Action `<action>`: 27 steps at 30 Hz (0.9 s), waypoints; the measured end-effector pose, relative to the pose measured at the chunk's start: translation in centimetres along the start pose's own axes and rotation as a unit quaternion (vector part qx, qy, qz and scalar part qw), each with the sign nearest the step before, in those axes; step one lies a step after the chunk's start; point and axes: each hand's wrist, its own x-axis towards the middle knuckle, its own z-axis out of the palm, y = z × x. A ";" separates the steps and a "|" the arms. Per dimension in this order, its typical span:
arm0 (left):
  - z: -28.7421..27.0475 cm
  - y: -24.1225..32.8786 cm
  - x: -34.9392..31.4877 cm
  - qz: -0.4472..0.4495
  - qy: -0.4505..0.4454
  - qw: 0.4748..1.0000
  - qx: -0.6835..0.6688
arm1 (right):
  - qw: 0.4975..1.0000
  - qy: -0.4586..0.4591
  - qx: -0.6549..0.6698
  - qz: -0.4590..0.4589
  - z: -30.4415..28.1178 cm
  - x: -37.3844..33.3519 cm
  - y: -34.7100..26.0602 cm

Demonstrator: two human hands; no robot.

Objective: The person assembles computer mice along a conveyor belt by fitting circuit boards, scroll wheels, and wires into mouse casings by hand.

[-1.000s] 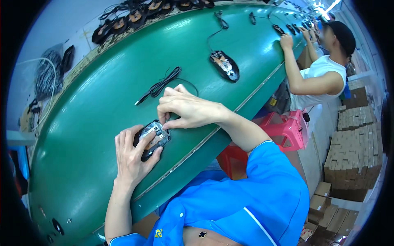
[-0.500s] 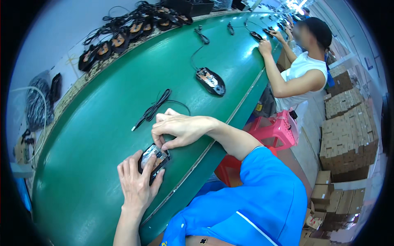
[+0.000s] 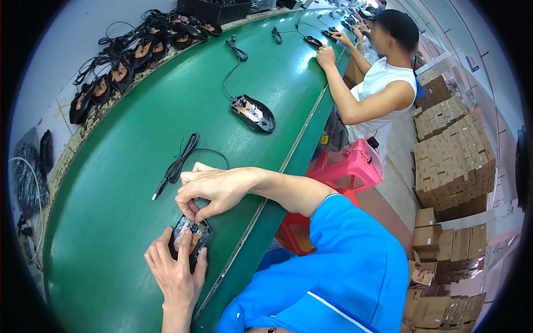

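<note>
An opened black computer mouse [image 3: 195, 237] lies on the green work surface, its circuit board and orange-brown inner parts exposed. My left hand [image 3: 176, 269] wraps round its near side, thumb on one edge and fingers on the other, the index finger reaching onto the board. My right hand [image 3: 219, 190] bends in over the mouse's far end, thumb and fingertips pinched close together there. Whatever sits between those fingertips is too small or hidden. A bundled black cable [image 3: 180, 164] lies just beyond my right hand; its loose length passes behind that hand.
Another opened mouse [image 3: 253, 114] with its cable lies farther along the green conveyor belt [image 3: 127, 150]. Several opened mice [image 3: 119, 74] are heaped on the left ledge. A co-worker [image 3: 383, 89] sits ahead on the right, near a pink stool [image 3: 355, 166] and stacked cartons [image 3: 455, 161].
The whole view has shifted, so things appear farther left and the mouse lower. Both hands stay at the mouse, the right still pinching at its far end.
</note>
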 end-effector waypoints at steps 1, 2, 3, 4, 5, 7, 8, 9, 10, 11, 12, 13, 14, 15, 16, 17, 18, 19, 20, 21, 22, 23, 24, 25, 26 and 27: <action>0.0 0.0 0.1 -0.002 0.003 1.000 0.005 | 1.000 0.000 0.002 0.001 0.0 0.0 0.0; 0.0 0.1 0.0 -0.003 0.003 1.000 0.008 | 1.000 0.000 0.005 0.003 0.1 0.0 -0.1; 0.1 0.1 0.1 -0.006 0.003 1.000 0.012 | 0.996 0.016 0.086 0.013 0.2 0.1 -0.1; 0.1 0.2 0.0 -0.008 0.003 1.000 0.016 | 0.985 0.032 0.167 0.022 0.2 0.2 0.0; 0.1 0.2 -0.1 -0.010 0.003 1.000 0.020 | 0.967 0.048 0.247 0.032 0.3 0.4 0.0; 0.1 0.2 -0.1 -0.014 0.002 1.000 0.021 | 0.951 0.158 0.264 0.025 0.2 0.9 -0.2; 0.1 0.2 -0.2 -0.022 0.006 0.999 0.026 | 0.947 0.250 0.199 0.007 0.1 1.1 -0.3; 0.0 0.2 -0.1 -0.029 0.009 0.999 0.034 | 0.947 0.251 0.200 0.007 0.0 1.4 0.4; -0.2 0.2 -0.1 -0.034 0.014 0.998 0.042 | 0.937 0.349 -0.018 0.020 -0.1 1.6 1.8; -0.3 0.2 0.0 -0.040 0.018 0.998 0.051 | 0.873 0.426 -0.235 0.033 -0.3 1.5 2.7; -0.3 0.0 0.0 -0.040 0.018 0.998 0.051 | 0.873 0.427 -0.234 0.032 -0.3 1.5 3.1; -0.2 -0.2 -0.1 -0.044 0.022 0.997 0.056 | 0.862 0.431 -0.261 0.050 -0.4 1.5 3.4; -0.2 -0.4 -0.1 -0.049 0.026 0.997 0.061 | 0.851 0.435 -0.287 0.068 -0.5 1.5 3.7; -0.2 -0.6 -0.1 -0.052 0.031 0.996 0.067 | 0.838 0.439 -0.312 0.085 -0.6 1.5 3.8; -0.3 -0.7 0.0 -0.056 0.036 0.995 0.072 | 0.824 0.443 -0.338 0.103 -0.8 1.4 4.0; -0.3 -0.9 0.0 -0.056 0.037 0.995 0.074 | 0.824 0.444 -0.338 0.101 -0.9 1.3 4.2; -0.3 -1.0 0.0 -0.057 0.044 0.994 0.077 | 0.837 0.431 -0.321 0.102 -1.0 1.0 4.3; -0.3 -1.2 0.2 -0.058 0.051 0.994 0.081 | 0.851 0.417 -0.303 0.102 -1.1 0.8 4.4; -0.4 -1.3 0.4 -0.059 0.059 0.993 0.085 | 0.863 0.403 -0.286 0.102 -1.3 0.5 4.5; -0.4 -1.3 0.6 -0.060 0.066 0.992 0.090 | 0.875 0.390 -0.268 0.102 -1.6 0.2 4.5; -0.4 -1.4 0.6 -0.060 0.067 0.991 0.093 | 0.875 0.391 -0.267 0.098 -1.8 0.1 4.4; -0.4 -1.4 0.7 -0.060 0.070 0.991 0.094 | 0.882 0.380 -0.252 0.119 -2.0 0.0 4.4; -0.6 -1.3 0.6 -0.062 0.072 0.991 0.098 | 0.890 0.368 -0.234 0.135 -2.1 -0.1 4.1; -0.7 -1.3 0.5 -0.065 0.074 0.990 0.103 | 0.897 0.355 -0.216 0.151 -2.2 -0.1 3.8; -0.9 -1.3 0.5 -0.069 0.076 0.989 0.109 | 0.905 0.341 -0.196 0.164 -2.4 -0.2 3.6; -1.0 -1.2 0.5 -0.056 0.087 0.989 0.105 | 0.902 0.352 -0.187 0.167 -2.4 -0.1 3.5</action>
